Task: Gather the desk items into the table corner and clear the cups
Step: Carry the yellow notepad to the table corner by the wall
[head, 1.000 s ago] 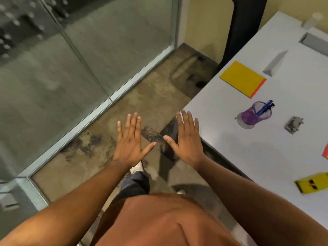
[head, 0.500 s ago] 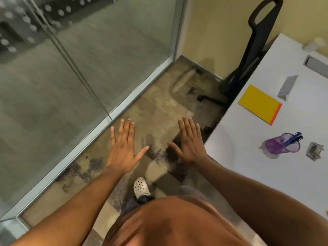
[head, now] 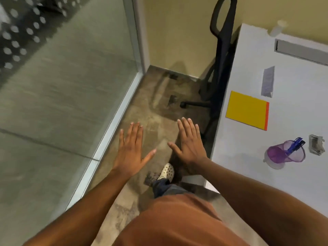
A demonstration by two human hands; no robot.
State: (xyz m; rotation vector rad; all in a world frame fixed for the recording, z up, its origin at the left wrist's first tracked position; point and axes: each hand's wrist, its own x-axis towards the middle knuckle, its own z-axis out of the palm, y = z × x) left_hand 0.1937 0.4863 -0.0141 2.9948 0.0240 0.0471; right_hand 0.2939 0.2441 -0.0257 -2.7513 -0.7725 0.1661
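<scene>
A white table point(head: 248, 166) fills the right side. On it lie a yellow notepad with an orange edge point(head: 246, 109), a purple mesh cup point(head: 285, 154) holding blue pens, a small grey object point(head: 315, 144) beside the cup, and a grey wedge-shaped block point(head: 267, 81). A pale cup point(head: 276, 28) stands at the table's far corner, blurred. My left hand point(head: 131, 151) and my right hand point(head: 190, 146) hover flat over the floor, left of the table, fingers spread, holding nothing.
A black office chair point(head: 220, 55) stands against the yellow wall by the table's left edge. A glass partition with a metal frame point(head: 113, 125) runs along the left. A grey slot point(head: 301, 51) is set into the tabletop at the back.
The view has swung left and tilted, so the table items sit farther right and the chair shows fully. Both hands stay flat and empty in front of me.
</scene>
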